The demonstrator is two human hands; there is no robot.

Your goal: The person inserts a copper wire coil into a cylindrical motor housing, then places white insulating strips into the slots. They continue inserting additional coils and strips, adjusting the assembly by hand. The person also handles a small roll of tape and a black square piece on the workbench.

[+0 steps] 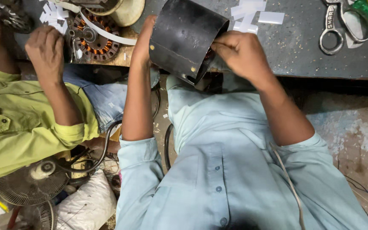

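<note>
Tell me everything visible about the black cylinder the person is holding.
The black metal cylinder is a hollow, open-ended housing with a dull, scuffed surface, a faint seam line and two small pale rivets on its wall. It is tilted, its open mouth facing lower right, held above the edge of the grey workbench. The left hand supports its far side; the right hand has its fingertips at the open rim. What is inside cannot be made out.

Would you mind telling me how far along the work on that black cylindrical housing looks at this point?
Done: white paper strips lie cut on the bench, near the scissors. In hand: the left hand steadies the black cylindrical housing while the right hand reaches its fingers into the open end. Left: the inside is hidden, so how much remains cannot be told. Beside them, a co-worker's hand rests by a copper-wound stator.
</note>
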